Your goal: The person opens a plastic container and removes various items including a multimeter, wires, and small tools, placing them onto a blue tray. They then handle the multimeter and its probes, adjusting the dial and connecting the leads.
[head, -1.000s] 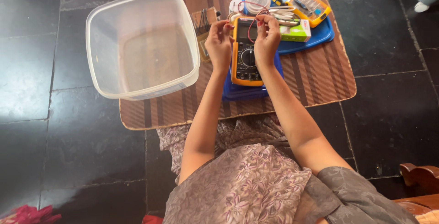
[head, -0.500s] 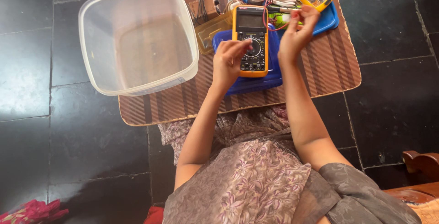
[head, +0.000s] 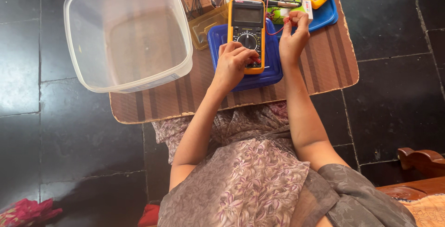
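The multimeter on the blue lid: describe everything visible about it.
The multimeter has a yellow-orange casing around a dark face, a grey screen at its far end and a round dial mid-body. It lies flat, face up, on a blue lid. The left hand covers its near end. A red lead runs to the right hand, which pinches it.
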